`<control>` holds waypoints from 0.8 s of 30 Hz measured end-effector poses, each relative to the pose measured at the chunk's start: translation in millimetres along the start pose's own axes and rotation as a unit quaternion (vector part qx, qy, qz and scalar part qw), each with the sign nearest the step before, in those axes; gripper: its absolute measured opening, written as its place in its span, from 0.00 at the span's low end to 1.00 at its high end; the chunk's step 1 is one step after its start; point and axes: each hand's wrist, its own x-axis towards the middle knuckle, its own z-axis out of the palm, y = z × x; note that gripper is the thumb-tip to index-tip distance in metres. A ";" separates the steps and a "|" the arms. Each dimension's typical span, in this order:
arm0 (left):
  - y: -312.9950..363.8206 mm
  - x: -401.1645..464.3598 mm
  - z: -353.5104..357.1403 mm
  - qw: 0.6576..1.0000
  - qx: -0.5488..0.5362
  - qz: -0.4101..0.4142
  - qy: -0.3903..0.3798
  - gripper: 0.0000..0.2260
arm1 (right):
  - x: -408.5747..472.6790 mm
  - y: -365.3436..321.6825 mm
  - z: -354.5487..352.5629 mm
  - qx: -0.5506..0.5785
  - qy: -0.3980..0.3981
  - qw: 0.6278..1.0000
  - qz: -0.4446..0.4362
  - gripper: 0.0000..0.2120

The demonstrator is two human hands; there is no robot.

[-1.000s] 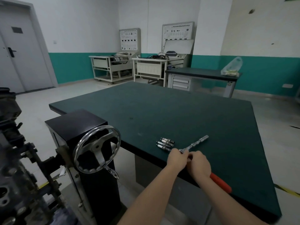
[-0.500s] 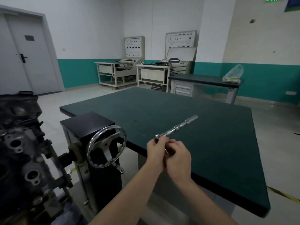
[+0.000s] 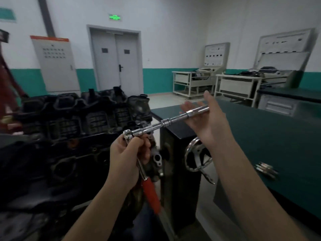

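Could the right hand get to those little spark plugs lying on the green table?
Probably yes: the right hand is open, only cradling the ratchet, and the spark plugs lie uncovered beside that forearm.

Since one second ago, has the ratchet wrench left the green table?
Yes. The ratchet wrench lay on the table by the spark plugs; now the left hand and right hand hold it lifted off it, toward the engine.

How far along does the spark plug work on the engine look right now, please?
Done: spark plugs already lie on the table. In hand: the left hand grips the ratchet, the right hand steadies its socket. Left: the socket has not yet met the engine, so wrenching there likely remains.
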 end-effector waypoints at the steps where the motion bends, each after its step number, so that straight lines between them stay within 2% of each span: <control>1: 12.4 -0.9 -17.5 1.000 0.001 0.010 0.008 0.14 | 2.0 15.8 19.2 0.063 -0.022 0.997 0.023 0.12; 4: 49.9 -2.0 -66.4 1.000 -0.001 0.006 0.020 0.09 | 3.8 61.3 69.8 0.185 -0.070 0.977 0.073 0.19; 7: 81.3 -2.5 -108.2 0.999 0.006 -0.044 0.024 0.04 | 1.6 99.0 105.6 0.214 -0.091 0.967 0.104 0.21; 10: 102.4 -7.3 -135.9 0.996 0.027 -0.077 0.026 0.15 | -2.2 129.8 128.6 0.230 -0.094 0.958 0.142 0.23; 12: 109.3 -8.0 -146.2 0.996 0.029 -0.058 0.060 0.18 | -4.0 145.4 137.9 0.223 -0.086 0.959 0.155 0.23; 13: 110.7 -6.9 -150.2 0.995 0.028 -0.040 0.083 0.17 | -4.4 150.7 140.9 0.215 -0.088 0.959 0.160 0.23; 15: 114.6 -3.1 -152.4 0.993 0.036 0.002 0.112 0.09 | -2.9 154.8 141.4 0.197 -0.104 0.961 0.163 0.23; 19: 112.1 9.1 -138.9 0.992 0.053 0.053 0.101 0.18 | 7.0 135.6 120.2 0.066 -0.121 0.984 0.112 0.12; 22: 95.5 14.8 -114.4 0.992 0.072 0.069 0.072 0.19 | 21.2 109.5 77.8 -0.043 -0.076 0.995 0.056 0.10; 24: 77.1 20.9 -93.3 0.992 0.087 0.071 0.050 0.18 | 32.3 86.5 36.4 -0.091 -0.017 0.996 0.016 0.11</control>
